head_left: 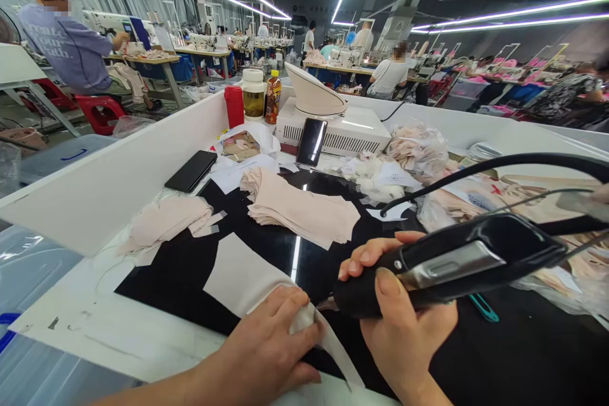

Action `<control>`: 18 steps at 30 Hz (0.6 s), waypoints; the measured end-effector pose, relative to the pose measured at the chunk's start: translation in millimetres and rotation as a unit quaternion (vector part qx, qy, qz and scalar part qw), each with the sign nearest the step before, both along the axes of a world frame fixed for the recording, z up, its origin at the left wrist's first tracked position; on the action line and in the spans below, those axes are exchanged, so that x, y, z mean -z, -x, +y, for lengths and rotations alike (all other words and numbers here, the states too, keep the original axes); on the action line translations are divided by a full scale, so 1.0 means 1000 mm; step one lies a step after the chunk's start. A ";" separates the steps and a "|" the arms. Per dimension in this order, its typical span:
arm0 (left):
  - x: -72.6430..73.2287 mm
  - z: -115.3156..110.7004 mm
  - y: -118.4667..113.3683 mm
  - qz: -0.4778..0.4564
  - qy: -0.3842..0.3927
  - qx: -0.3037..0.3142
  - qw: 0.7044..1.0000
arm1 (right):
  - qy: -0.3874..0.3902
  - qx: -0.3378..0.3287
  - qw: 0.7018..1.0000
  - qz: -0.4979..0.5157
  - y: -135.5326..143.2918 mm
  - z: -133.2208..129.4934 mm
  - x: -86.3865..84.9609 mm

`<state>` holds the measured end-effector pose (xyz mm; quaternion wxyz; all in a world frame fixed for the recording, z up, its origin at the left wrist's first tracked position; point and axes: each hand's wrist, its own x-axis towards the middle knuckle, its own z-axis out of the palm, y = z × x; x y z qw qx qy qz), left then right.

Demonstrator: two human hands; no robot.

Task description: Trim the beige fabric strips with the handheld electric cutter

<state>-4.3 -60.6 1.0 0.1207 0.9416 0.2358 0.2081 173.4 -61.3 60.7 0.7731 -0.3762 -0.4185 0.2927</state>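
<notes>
My right hand (pixel 404 323) is wrapped around a black corded hand tool (pixel 447 266) with a silver lever on its side. The tool's tip points left, close to the edge of a pale fabric piece (pixel 242 273). My left hand (pixel 271 336) grips that piece near its right part, the fingers bent over it. A narrow pale strip (pixel 340 355) of it runs past my fingers toward the lower right. Beyond my hands lies a stack of light pink fabric pieces (pixel 304 206) on the black work surface (pixel 181 285). Another pink pile (pixel 166 222) sits to its left.
A black phone (pixel 191 171) lies at the left; another phone (pixel 311 141) leans against a white machine (pixel 333 127). Bagged fabric (pixel 419 149) crowds the right side. The tool's black cable (pixel 476 168) arches over it. White side walls (pixel 118 196) border the table. People sit at sewing machines beyond.
</notes>
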 end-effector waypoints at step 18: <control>0.011 -0.001 -0.002 -0.028 -0.015 -0.007 0.999 | -0.004 -0.019 1.000 -0.009 0.007 0.008 0.004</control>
